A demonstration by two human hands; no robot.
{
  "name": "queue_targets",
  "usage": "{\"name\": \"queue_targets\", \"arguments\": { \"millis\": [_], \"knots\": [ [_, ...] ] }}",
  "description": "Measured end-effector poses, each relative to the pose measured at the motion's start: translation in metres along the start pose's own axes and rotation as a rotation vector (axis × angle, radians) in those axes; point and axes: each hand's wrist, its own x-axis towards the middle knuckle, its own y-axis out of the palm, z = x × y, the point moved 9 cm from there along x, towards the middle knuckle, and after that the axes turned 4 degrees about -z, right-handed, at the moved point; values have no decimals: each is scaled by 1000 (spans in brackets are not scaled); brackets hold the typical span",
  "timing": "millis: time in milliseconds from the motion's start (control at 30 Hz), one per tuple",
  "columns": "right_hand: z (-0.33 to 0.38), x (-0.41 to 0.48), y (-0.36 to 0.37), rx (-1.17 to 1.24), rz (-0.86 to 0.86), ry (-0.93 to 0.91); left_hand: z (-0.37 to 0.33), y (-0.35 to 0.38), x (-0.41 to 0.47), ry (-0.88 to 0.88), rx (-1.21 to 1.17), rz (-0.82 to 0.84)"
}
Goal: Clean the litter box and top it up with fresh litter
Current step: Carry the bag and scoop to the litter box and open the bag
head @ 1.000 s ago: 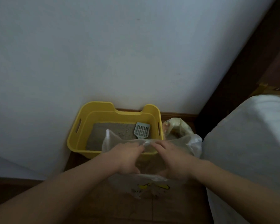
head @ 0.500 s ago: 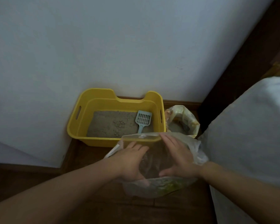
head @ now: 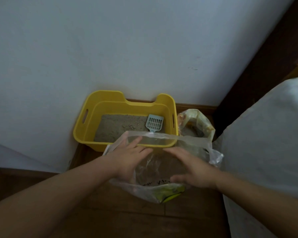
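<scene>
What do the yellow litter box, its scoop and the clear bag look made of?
Litter box: probably moulded plastic, smooth matt yellow, rounded rim with cut handle slots. Scoop: pale blue-grey plastic, by its slotted grid. Bag: thin plastic film, see-through, crinkled, with glossy highlights.

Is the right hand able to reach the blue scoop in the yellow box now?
Probably yes: the right hand only presses against the clear bag, and the scoop lies uncovered in the yellow box, beyond the bag's rim.

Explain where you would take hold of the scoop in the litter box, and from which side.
Grip the scoop by its narrow handle, from above on the near side: the slotted head rests on the litter, handle pointing toward you, partly behind the bag.
</scene>
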Motion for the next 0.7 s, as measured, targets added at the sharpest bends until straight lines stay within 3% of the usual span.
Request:
{"name": "queue_targets", "arguments": {
  "millis": [133, 200, 333, 467, 700],
  "knots": [
    [41, 26, -12, -452, 24, -208, 3, -14, 0, 39, 32, 10],
    [42, 37, -16, -555, 26, -227, 1, -19, 0, 24, -39, 32],
    [30, 45, 13, -587, 82, -234, -8, -21, 6, -82, -276, -105],
    [9, 47, 48, -684, 143, -203, -2, 12, 6, -128, -100, -89],
    [-21, 44, 50, -590, 111, -91, 10, 46, -1, -116, -2, -65]
  ]
}}
